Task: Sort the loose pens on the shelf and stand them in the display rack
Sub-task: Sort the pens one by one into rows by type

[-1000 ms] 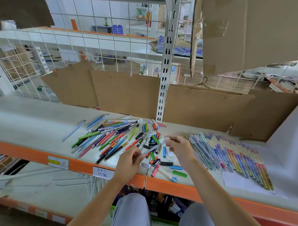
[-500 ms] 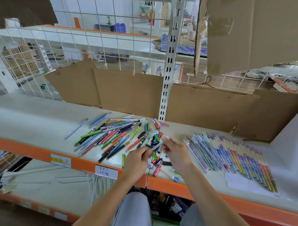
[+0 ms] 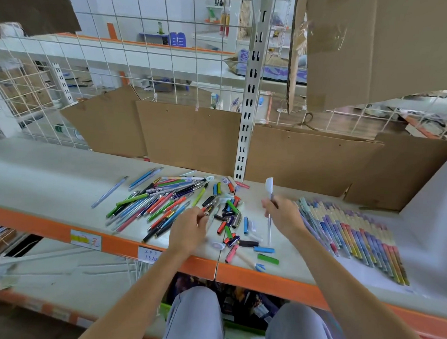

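The loose pens [image 3: 162, 205] lie in a tangled fan on the left half of the shelf [image 3: 42, 176], with short caps and pen pieces [image 3: 231, 221] scattered just beside them toward the middle. The left hand [image 3: 189, 230] pinches a dark pen with an orange end at the pile's edge. The right hand [image 3: 283, 215] has its grip curled round a clear pen with a white top [image 3: 269, 189], held upright above the shelf. To the right, a neat row of matching pens [image 3: 350, 236] lies side by side on a paper sheet, so some sorting looks done. Most of the pile is still unsorted. No display rack shows, so nothing is standing in one yet. The only containers are blurred, under the shelf; their contents cannot be told.
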